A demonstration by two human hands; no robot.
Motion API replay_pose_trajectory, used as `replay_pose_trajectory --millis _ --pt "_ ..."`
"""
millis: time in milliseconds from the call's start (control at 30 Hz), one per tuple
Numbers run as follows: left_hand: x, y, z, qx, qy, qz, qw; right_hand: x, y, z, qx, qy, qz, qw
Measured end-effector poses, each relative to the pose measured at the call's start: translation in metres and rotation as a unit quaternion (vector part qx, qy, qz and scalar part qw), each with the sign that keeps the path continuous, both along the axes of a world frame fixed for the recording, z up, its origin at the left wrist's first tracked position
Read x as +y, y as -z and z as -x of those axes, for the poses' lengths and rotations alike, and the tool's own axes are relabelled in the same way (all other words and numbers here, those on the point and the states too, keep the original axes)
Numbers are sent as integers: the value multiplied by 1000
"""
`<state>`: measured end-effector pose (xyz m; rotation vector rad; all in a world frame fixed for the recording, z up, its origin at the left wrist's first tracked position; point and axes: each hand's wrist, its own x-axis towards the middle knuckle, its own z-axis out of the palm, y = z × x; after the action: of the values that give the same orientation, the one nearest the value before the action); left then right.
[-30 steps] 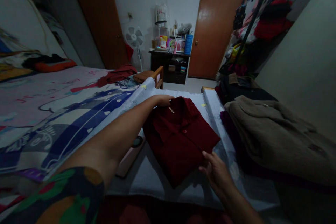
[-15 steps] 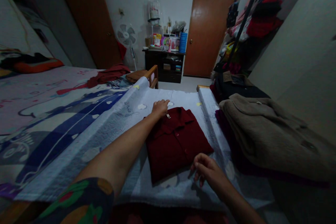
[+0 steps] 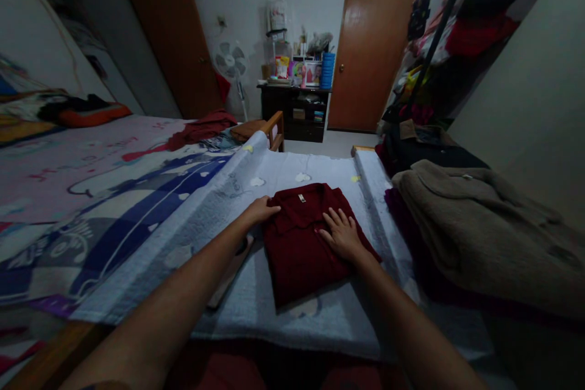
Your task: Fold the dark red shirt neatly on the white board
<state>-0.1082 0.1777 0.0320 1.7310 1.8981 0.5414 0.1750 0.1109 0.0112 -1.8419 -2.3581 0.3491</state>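
Observation:
A dark red collared shirt (image 3: 299, 262) lies folded into a neat rectangle, its buttons facing up and a small pale label at the neck. My left hand (image 3: 261, 209) holds its upper left corner, thumb on top and the other fingers curled at the edge. On the right half of the shirt's front, my right hand (image 3: 342, 234) rests flat with fingers spread. Beneath both is a pale blue-grey blanket (image 3: 283, 164) with cloud shapes. Partly hidden by my left forearm, a flat pale object (image 3: 232, 271) lies on the blanket; its kind is unclear.
Folded clothes are stacked at the right, a brown coat (image 3: 484, 225) on top. Left of the blanket stretches a bed with a patterned cover (image 3: 114, 195) and a reddish garment (image 3: 203, 128). A wooden post (image 3: 276, 131), fan (image 3: 232, 64) and dark cabinet (image 3: 292, 113) stand farther back.
My left hand has drawn back from beyond the collar to the shirt's left corner. My right hand has moved from the near edge onto the shirt and flattened. The view has shifted slightly.

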Motion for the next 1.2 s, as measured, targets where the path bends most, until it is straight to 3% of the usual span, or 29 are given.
replay_pose_trajectory --millis 100,367,467,567,600,667,733,800,967,1100,1200 --pt "-2 5 -1 17 4 -6 1000 0 6 -1 -8 1 -6 1000" --pt "-5 2 -9 65 -19 -90 994 -1 3 -1 -2 1 1 1000" --pt "-16 -1 -18 134 -50 -104 984 -2 0 0 -5 6 1 1000" --pt "-35 -9 -36 183 -67 -164 967 0 -5 1 1 3 17 1000" --pt "-43 -11 -44 182 -49 -190 963 0 -6 1 5 0 18 1000" --pt "-61 -11 -61 168 51 -203 963 0 -8 4 11 -13 3 1000" --pt "-78 -5 -75 165 156 -179 957 -1 -7 8 9 -31 -14 999" --pt "-90 7 -83 181 202 -144 952 -4 -3 11 0 -42 -17 999" --pt "-97 30 -85 196 225 -103 949 -8 5 15 -9 -33 -26 999" --pt "-92 31 -83 156 222 -103 957 -8 7 15 9 -30 -26 999" --pt "-95 28 -78 75 221 -129 964 -4 5 12 55 -33 -19 998"
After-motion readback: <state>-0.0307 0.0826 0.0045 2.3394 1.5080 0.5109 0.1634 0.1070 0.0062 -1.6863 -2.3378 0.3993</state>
